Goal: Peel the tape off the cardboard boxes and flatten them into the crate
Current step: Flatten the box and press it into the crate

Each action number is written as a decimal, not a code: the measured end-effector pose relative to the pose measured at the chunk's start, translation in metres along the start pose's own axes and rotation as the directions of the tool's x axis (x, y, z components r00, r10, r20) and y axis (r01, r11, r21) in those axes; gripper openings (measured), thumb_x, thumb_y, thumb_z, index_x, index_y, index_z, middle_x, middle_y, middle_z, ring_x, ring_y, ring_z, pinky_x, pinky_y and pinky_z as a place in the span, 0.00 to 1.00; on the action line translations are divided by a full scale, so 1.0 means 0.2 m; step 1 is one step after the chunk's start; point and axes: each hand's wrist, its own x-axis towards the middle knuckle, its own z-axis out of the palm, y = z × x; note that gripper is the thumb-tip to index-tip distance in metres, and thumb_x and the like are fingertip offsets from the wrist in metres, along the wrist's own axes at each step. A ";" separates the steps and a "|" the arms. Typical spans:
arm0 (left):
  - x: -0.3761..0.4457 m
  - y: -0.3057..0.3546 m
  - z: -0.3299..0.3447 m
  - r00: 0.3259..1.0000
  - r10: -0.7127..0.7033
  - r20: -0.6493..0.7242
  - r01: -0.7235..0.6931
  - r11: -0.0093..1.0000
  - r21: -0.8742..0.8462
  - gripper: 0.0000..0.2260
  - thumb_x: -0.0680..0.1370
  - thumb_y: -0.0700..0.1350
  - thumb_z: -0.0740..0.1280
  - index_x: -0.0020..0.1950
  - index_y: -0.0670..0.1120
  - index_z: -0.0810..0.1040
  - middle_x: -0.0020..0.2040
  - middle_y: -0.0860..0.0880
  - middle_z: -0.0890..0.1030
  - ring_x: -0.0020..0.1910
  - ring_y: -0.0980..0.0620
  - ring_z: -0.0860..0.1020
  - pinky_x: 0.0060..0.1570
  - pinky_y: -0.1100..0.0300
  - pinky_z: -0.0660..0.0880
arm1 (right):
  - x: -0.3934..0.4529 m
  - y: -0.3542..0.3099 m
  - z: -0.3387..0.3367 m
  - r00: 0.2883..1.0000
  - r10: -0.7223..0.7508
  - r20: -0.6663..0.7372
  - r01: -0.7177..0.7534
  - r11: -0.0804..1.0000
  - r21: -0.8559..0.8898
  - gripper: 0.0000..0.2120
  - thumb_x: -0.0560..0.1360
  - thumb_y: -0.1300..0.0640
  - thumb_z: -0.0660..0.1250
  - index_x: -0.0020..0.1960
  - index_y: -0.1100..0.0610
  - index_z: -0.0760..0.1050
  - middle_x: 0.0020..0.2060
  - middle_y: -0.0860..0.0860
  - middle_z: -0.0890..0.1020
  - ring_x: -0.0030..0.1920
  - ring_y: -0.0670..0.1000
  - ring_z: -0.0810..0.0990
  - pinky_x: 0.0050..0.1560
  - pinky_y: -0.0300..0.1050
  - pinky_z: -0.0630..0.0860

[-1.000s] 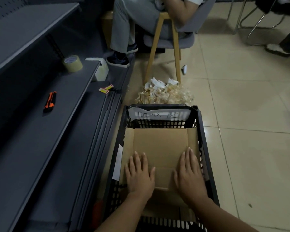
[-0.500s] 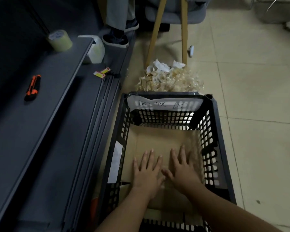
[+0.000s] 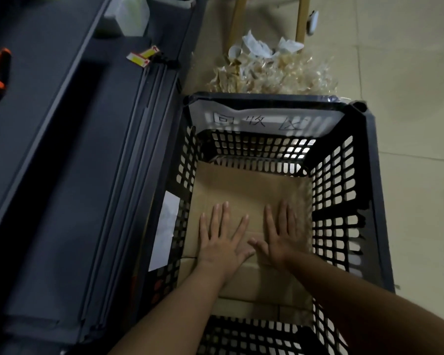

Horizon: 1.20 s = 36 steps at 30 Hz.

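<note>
Both hands lie flat with fingers straight and spread, palms down, pressing on the cardboard [image 3: 244, 190] at the bottom of the black crate [image 3: 369, 160]. The left hand [image 3: 222, 237] sits toward 7 o'clock of the sheet, the right hand [image 3: 280, 231] toward 5 o'clock, thumbs nearly touching. The flattened brown cardboard covers the crate floor; its right edge looks blurred, possibly a flap against the wall. At 12 o'clock beyond the crate lies a pile of peeled tape [image 3: 272, 73].
</note>
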 end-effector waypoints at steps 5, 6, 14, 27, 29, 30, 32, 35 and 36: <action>0.03 -0.01 -0.01 0.996 0.008 0.088 -0.007 1.000 -0.018 0.35 0.82 0.70 0.42 0.75 0.59 0.20 0.70 0.39 0.14 0.70 0.36 0.17 0.71 0.32 0.26 | 0.02 0.00 0.01 0.999 -0.001 0.042 0.002 1.000 -0.023 0.46 0.69 0.22 0.33 0.71 0.48 0.14 0.68 0.60 0.14 0.70 0.59 0.14 0.73 0.56 0.22; 0.03 -0.02 -0.02 0.995 0.013 0.103 -0.010 1.000 -0.028 0.35 0.82 0.70 0.42 0.75 0.59 0.20 0.69 0.40 0.14 0.70 0.36 0.16 0.71 0.32 0.25 | 0.03 0.00 0.00 0.999 -0.001 0.046 0.002 1.000 -0.026 0.46 0.72 0.23 0.37 0.72 0.48 0.15 0.68 0.60 0.15 0.69 0.59 0.13 0.72 0.55 0.21; 0.00 -0.03 -0.26 0.948 0.046 0.316 -0.051 0.999 0.008 0.42 0.84 0.58 0.60 0.78 0.58 0.26 0.71 0.38 0.17 0.72 0.35 0.20 0.74 0.31 0.32 | -0.04 -0.06 -0.15 0.994 0.038 0.103 -0.036 0.999 -0.025 0.46 0.81 0.32 0.53 0.80 0.51 0.26 0.75 0.63 0.24 0.78 0.64 0.26 0.78 0.59 0.34; -0.45 -0.19 -0.73 0.980 -0.087 -0.179 0.023 0.943 -0.332 0.24 0.83 0.56 0.59 0.77 0.48 0.67 0.72 0.47 0.72 0.69 0.44 0.71 0.66 0.49 0.70 | -0.35 -0.11 -0.79 0.992 -0.125 0.008 0.125 0.988 -0.090 0.34 0.78 0.45 0.66 0.79 0.54 0.60 0.74 0.56 0.69 0.71 0.59 0.72 0.67 0.54 0.74; -0.54 -0.23 -0.82 0.969 -0.118 -0.219 0.046 0.950 -0.309 0.23 0.82 0.55 0.59 0.75 0.47 0.68 0.71 0.46 0.73 0.67 0.44 0.72 0.64 0.49 0.71 | -0.42 -0.15 -0.87 0.984 -0.164 -0.070 0.156 0.982 -0.104 0.35 0.78 0.45 0.66 0.80 0.54 0.59 0.74 0.55 0.69 0.71 0.58 0.72 0.66 0.53 0.74; -0.58 -0.25 -0.86 0.961 -0.136 -0.242 0.056 0.949 -0.310 0.22 0.81 0.54 0.59 0.73 0.47 0.69 0.69 0.46 0.73 0.66 0.44 0.72 0.63 0.49 0.71 | -0.46 -0.17 -0.90 0.979 -0.178 -0.103 0.167 0.980 -0.104 0.35 0.78 0.45 0.65 0.80 0.53 0.58 0.74 0.55 0.69 0.71 0.58 0.71 0.66 0.52 0.74; -0.69 -0.28 -0.92 0.945 -0.167 -0.283 0.072 0.946 -0.316 0.21 0.82 0.54 0.59 0.73 0.48 0.69 0.67 0.47 0.74 0.64 0.45 0.73 0.61 0.50 0.71 | -0.53 -0.21 -0.96 0.969 -0.196 -0.150 0.184 0.979 -0.089 0.33 0.78 0.46 0.64 0.79 0.53 0.60 0.72 0.55 0.70 0.70 0.58 0.72 0.64 0.51 0.75; -0.87 -0.33 -1.03 0.915 -0.202 -0.350 0.087 0.944 -0.318 0.22 0.83 0.54 0.58 0.76 0.49 0.67 0.69 0.49 0.73 0.67 0.46 0.72 0.63 0.51 0.70 | -0.65 -0.30 -1.05 0.948 -0.237 -0.210 0.226 0.971 -0.075 0.29 0.78 0.47 0.65 0.76 0.53 0.63 0.69 0.54 0.72 0.67 0.58 0.73 0.60 0.51 0.76; -0.94 -0.34 -1.06 0.906 -0.212 -0.367 0.093 0.944 -0.316 0.23 0.83 0.54 0.58 0.77 0.49 0.66 0.71 0.49 0.72 0.69 0.46 0.71 0.64 0.51 0.70 | -0.69 -0.33 -1.08 0.941 -0.252 -0.228 0.242 0.968 -0.073 0.29 0.79 0.47 0.65 0.76 0.53 0.62 0.69 0.54 0.71 0.68 0.58 0.73 0.60 0.51 0.76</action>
